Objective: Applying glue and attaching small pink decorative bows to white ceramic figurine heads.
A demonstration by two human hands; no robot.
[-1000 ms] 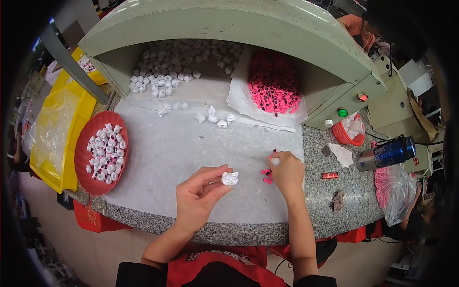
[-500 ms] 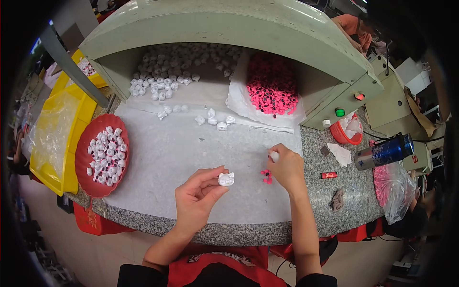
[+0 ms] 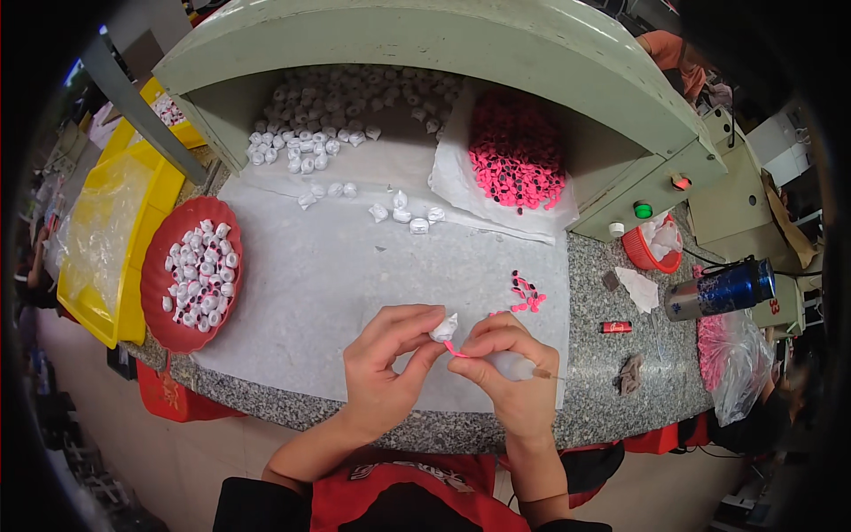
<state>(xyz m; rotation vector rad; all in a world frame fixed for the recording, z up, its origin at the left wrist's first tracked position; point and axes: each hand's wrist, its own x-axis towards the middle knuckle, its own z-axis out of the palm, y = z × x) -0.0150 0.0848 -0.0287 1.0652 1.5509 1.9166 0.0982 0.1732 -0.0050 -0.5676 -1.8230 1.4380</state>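
My left hand point(image 3: 394, 363) pinches a small white moulded piece point(image 3: 444, 328) with pointed bumps between thumb and fingertips. Close beside it, my right hand point(image 3: 510, 363) grips a small pink piece point(image 3: 456, 351), which meets the underside of the white one. Tucked in the same palm is a white squeeze bottle point(image 3: 511, 364) with a thin needle tip pointing right. Just beyond my right hand, several pink pieces with dark ends point(image 3: 526, 294) lie loose on the white sheet point(image 3: 301, 301).
A red scalloped dish point(image 3: 162, 324) of white-and-pink pieces stands left, beside a yellow tray point(image 3: 133, 310). Under the grey-green hood point(image 3: 425, 40) lie heaped white pieces point(image 3: 310, 146) and a pink heap point(image 3: 514, 164). Rightward are a red basket point(image 3: 640, 255), a blue flask point(image 3: 722, 288) and a red tube point(image 3: 616, 327).
My right hand has come left and nearer from the loose pink pieces, now holding one against the white piece. The left hand has shifted slightly right. Several loose pink pieces are spread differently.
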